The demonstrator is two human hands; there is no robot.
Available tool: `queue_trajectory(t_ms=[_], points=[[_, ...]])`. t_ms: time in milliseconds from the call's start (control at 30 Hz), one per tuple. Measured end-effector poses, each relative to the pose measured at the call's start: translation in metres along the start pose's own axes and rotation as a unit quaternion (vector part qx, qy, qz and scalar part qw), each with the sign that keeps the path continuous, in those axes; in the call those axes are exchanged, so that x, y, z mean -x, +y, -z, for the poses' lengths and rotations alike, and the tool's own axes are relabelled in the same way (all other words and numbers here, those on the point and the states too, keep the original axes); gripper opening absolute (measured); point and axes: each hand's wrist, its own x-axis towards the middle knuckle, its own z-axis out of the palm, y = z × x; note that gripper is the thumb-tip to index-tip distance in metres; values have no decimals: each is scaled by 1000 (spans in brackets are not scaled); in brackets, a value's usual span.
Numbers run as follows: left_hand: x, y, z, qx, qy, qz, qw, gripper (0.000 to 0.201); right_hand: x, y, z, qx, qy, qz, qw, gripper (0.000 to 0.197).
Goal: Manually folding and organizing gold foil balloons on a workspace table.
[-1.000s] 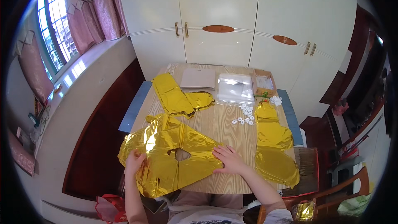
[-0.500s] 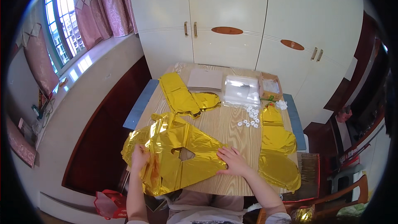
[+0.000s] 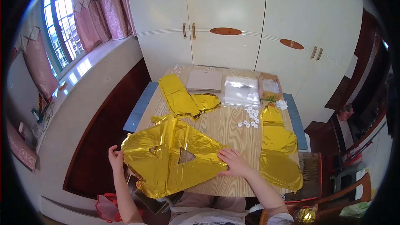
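Observation:
A flat gold foil balloon (image 3: 164,171) with two cut-out holes lies spread across the near left of the table. My left hand (image 3: 116,159) is at its left edge, just past the table, with fingers curled and thumb and fingertips at the foil's rim. Flat on the balloon's right end lies my right hand (image 3: 234,162), fingers spread over the foil. Farther back is a second folded gold foil balloon (image 3: 179,96). Another long gold foil balloon (image 3: 280,150) rests along the table's right side.
Several small white rings (image 3: 253,116) lie near a clear plastic packet (image 3: 241,91). Behind them are a cardboard box (image 3: 271,86), a stack of pale boards (image 3: 204,80) and crumpled white material (image 3: 281,105). A red bag (image 3: 107,206) is below the table's left side.
My left hand has moved left and outward, and the balloon's bunched left part now lies flatter, showing a second hole. My right hand has stayed in place.

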Motion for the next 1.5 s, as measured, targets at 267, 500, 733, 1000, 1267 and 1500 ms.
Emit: queue_trajectory(t_ms=[267,500,733,1000,1267,1500], points=[[-27,-51,32,-106,21,-25,994,30,-4,-6,12,44,-28,60,997,71],[17,-8,-18,-400,47,-233,885,41,-10,-7,5,98,-5,265,959,35],[169,94,-125,-207,-359,-364,834,29,-16,-12,6,66,-15,274,959,18],[208,74,-183,-164,-466,-292,819,30,-32,-22,29,9,-99,199,975,14],[209,69,-187,-147,-443,-279,839,28,-41,-15,29,-103,-132,99,981,19],[213,68,-193,-179,-399,-317,842,16,-48,-22,25,-65,-163,41,984,17]])
